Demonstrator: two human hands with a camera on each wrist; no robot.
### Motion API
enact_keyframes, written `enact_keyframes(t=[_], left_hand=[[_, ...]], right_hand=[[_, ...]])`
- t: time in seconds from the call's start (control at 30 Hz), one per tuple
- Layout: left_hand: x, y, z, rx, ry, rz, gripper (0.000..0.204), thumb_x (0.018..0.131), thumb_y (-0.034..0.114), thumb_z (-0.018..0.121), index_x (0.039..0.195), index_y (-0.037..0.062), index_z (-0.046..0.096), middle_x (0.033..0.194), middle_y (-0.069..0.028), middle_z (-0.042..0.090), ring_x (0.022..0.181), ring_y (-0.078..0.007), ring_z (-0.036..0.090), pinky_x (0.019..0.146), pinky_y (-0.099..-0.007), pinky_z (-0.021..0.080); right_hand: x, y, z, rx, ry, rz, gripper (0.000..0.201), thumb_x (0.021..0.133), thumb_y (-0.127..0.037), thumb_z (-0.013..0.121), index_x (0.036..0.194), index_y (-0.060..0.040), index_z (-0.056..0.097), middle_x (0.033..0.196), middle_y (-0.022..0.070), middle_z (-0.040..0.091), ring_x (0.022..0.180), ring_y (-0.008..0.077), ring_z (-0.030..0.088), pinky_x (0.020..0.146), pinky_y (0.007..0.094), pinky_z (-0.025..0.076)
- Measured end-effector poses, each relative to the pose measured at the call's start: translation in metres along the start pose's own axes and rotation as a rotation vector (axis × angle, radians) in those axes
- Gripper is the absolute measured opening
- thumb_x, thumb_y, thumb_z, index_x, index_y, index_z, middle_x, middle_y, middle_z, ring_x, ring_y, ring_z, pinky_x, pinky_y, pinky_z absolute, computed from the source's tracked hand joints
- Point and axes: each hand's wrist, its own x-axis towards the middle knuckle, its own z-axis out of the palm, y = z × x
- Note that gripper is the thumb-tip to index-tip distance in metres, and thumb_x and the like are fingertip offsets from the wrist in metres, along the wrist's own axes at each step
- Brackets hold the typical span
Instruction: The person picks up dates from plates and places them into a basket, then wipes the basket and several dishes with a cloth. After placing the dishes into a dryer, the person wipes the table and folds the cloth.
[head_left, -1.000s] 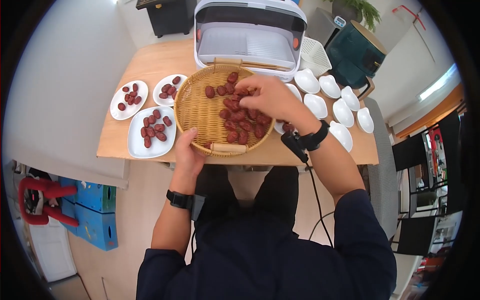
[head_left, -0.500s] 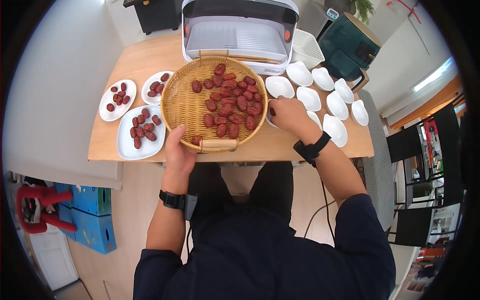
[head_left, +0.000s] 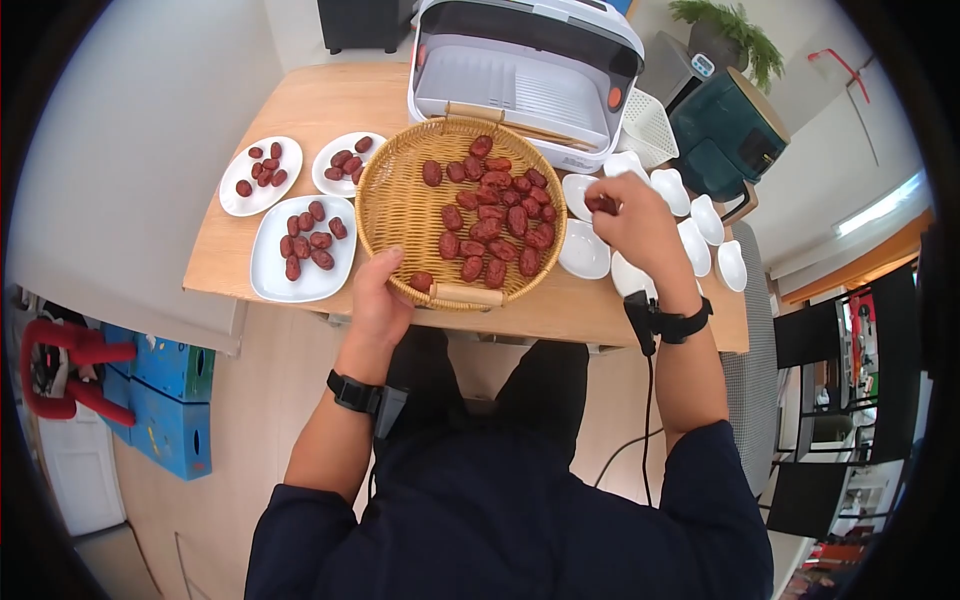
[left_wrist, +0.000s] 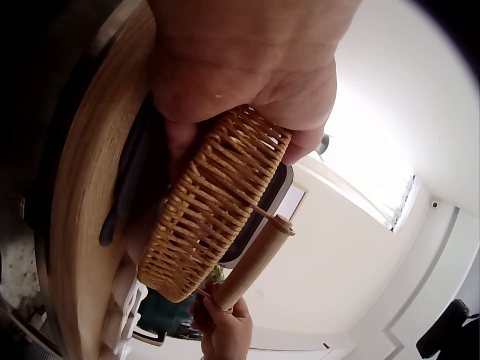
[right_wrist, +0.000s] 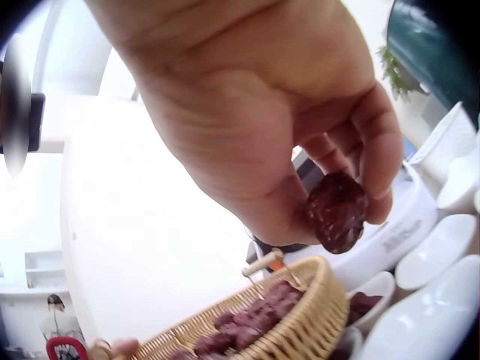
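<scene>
My left hand [head_left: 383, 298] grips the near-left rim of a round wicker basket [head_left: 400, 215], thumb on top and fingers beneath. Wrinkled red dates [head_left: 488, 226] lie mostly in the basket's right half, with a single one by the near handle. To the right of the basket, my right hand [head_left: 645, 222] is raised over small white bowls [head_left: 585, 250]. Thumb and fingertips pinch one date [right_wrist: 337, 214], which hangs in the air in the right wrist view. Below it there, a white bowl [right_wrist: 385, 291] beside the basket holds dark red dates [right_wrist: 363, 306].
Three white plates with dates stand at the left: an oval one [head_left: 235, 198], a square one [head_left: 270, 275] and a smaller one [head_left: 325, 160]. Behind the basket is a white appliance [head_left: 425, 100] with its lid up. A perforated white basket [head_left: 648, 130] and a green air fryer [head_left: 730, 135] stand back right.
My right hand has gone from among the dates in the basket to the bowls on the right, then a little further right, with a date in its fingers. The left hand keeps its grip.
</scene>
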Motion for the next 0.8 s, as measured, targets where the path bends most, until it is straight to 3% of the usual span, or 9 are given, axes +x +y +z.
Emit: enact_keyframes(t=[0.17,0.23,0.33,0.47,0.53,0.67,0.73,0.8], left_hand=[[0.001,0.0,-0.003,0.027,-0.007,-0.01,0.046,0.099,0.017,0.055,0.138,-0.0061,0.052,0.135,-0.0166,0.064,0.123,-0.0269,0.064,0.108,-0.0434,0.051],[0.001,0.002,-0.006,0.018,-0.048,-0.048,0.046,0.098,0.017,0.056,0.137,-0.0063,0.052,0.135,-0.0166,0.064,0.123,-0.0273,0.063,0.107,-0.0431,0.051],[-0.001,0.002,-0.003,0.01,-0.068,-0.037,0.046,0.098,0.018,0.056,0.136,-0.0069,0.053,0.135,-0.0165,0.063,0.123,-0.0272,0.063,0.105,-0.0431,0.052],[-0.001,0.001,0.0,0.005,-0.053,-0.012,0.047,0.097,0.019,0.057,0.138,-0.005,0.052,0.135,-0.0154,0.063,0.121,-0.0262,0.064,0.101,-0.0412,0.054],[-0.002,0.001,0.0,0.013,-0.013,-0.018,0.048,0.097,0.021,0.057,0.14,-0.0012,0.052,0.134,-0.013,0.064,0.119,-0.0248,0.065,0.096,-0.0389,0.055],[-0.002,0.007,0.005,-0.01,0.041,-0.039,0.049,0.096,0.022,0.059,0.14,0.0025,0.052,0.132,-0.0108,0.065,0.116,-0.0238,0.065,0.092,-0.0369,0.056],[-0.007,0.023,0.015,0.039,0.09,0.068,0.048,0.095,0.022,0.06,0.139,0.0034,0.053,0.131,-0.0094,0.066,0.115,-0.0232,0.066,0.091,-0.0369,0.056],[-0.012,0.045,0.025,0.087,0.135,0.148,0.047,0.095,0.02,0.061,0.138,0.0035,0.053,0.132,-0.0094,0.065,0.115,-0.0235,0.066,0.089,-0.0372,0.056]], right_hand=[[0.03,-0.045,0.012,-0.004,0.03,-0.225,0.021,0.081,-0.013,0.068,0.101,-0.0099,0.075,0.096,0.0138,0.066,0.091,0.0345,0.068,0.08,0.0431,0.054],[0.057,-0.046,0.026,-0.098,-0.003,-0.252,0.023,0.082,-0.014,0.068,0.103,-0.011,0.077,0.099,0.0139,0.069,0.095,0.036,0.068,0.083,0.0442,0.055],[0.086,-0.04,0.042,-0.024,-0.084,-0.285,0.024,0.083,-0.015,0.068,0.104,-0.0112,0.078,0.103,0.015,0.073,0.099,0.0368,0.068,0.085,0.0449,0.054],[0.086,-0.028,0.04,-0.002,0.004,-0.347,0.023,0.085,-0.017,0.068,0.104,-0.0087,0.078,0.104,0.0162,0.075,0.099,0.0361,0.07,0.086,0.043,0.055],[0.078,-0.015,0.033,0.204,0.258,-0.199,0.023,0.087,-0.019,0.068,0.104,-0.0055,0.077,0.102,0.0155,0.075,0.093,0.0344,0.072,0.083,0.0403,0.056],[0.056,-0.001,0.01,0.408,0.238,0.135,0.024,0.089,-0.018,0.067,0.105,-0.0023,0.076,0.098,0.0147,0.076,0.086,0.0289,0.073,0.079,0.037,0.056],[0.049,0.008,0.013,0.385,0.212,0.141,0.024,0.088,-0.016,0.066,0.105,-0.0014,0.076,0.096,0.0153,0.076,0.085,0.0281,0.073,0.079,0.0368,0.056],[0.046,0.015,0.023,0.26,0.08,-0.006,0.024,0.086,-0.015,0.067,0.104,-0.001,0.076,0.093,0.0144,0.076,0.084,0.0276,0.073,0.079,0.0372,0.056]])
